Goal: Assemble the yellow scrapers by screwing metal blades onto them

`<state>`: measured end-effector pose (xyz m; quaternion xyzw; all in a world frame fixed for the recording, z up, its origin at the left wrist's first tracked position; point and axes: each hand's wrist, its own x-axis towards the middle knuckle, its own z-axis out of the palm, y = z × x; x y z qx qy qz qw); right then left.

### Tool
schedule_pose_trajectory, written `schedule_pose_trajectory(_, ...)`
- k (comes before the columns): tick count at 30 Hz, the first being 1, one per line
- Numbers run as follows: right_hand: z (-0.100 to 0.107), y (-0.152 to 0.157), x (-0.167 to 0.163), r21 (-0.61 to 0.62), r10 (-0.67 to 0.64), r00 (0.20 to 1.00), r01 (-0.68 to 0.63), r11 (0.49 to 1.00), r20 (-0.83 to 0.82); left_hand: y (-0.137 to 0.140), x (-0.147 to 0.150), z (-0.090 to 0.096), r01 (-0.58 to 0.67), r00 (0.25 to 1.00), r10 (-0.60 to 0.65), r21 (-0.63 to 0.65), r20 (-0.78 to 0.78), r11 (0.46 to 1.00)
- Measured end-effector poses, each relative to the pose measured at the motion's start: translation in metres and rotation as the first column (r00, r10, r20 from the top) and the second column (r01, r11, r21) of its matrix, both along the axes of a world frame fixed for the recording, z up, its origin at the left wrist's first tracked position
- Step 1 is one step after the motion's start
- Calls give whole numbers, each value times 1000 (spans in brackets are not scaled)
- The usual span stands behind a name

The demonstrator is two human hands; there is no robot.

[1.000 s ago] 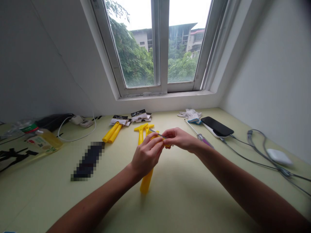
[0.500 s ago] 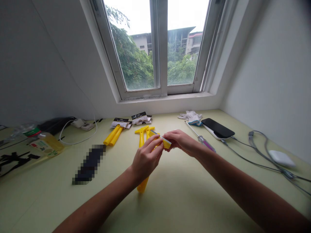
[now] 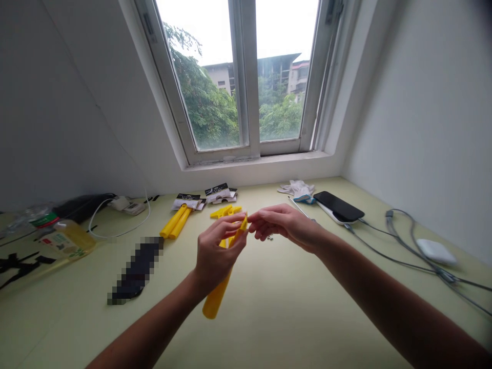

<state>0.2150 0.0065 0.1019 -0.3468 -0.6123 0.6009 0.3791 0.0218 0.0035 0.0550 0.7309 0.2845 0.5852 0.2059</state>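
Note:
My left hand (image 3: 217,251) is closed around the head of a yellow scraper (image 3: 216,300), whose thick handle slants down toward me below the fingers. The scraper's head is turned edge-on, so its blade side is hard to see. My right hand (image 3: 286,225) has thumb and fingers pinched together against the near edge of that head; whatever lies between the fingertips is hidden. Beyond my left hand lie more yellow scraper heads (image 3: 226,210), partly covered. Small metal screws (image 3: 270,238) rest on the table just under my right fingers.
Two yellow handles (image 3: 177,222) and black-and-white packets (image 3: 221,192) lie at the back. On the right are a screwdriver (image 3: 298,206), gloves (image 3: 298,189), a phone (image 3: 340,206), cables (image 3: 407,256) and a white case (image 3: 436,251). A bottle (image 3: 69,241) lies at left.
My left hand has turned the scraper so its head now stands edge-on and its handle swings left. My right fingers have shifted to the head's edge, and the screws have come into view.

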Motion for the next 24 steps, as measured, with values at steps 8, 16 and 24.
schedule_pose_trajectory(8, -1, 3, 11, 668, -460, 831, 151, 729, 314, 3, 6, -9, 321, 922, -136, -522, 361, 790)
schedule_pose_trajectory(16, -15, 18, 17, 589, -223, 885, -69, 805, 409, -6, 10, -13, 137, 990, -118, -402, 73, 905)
schedule_pose_trajectory(24, -14, 15, 19, 659, -221, 848, -183, 729, 481, -10, 10, -11, 134, 989, -146, -282, -23, 950)
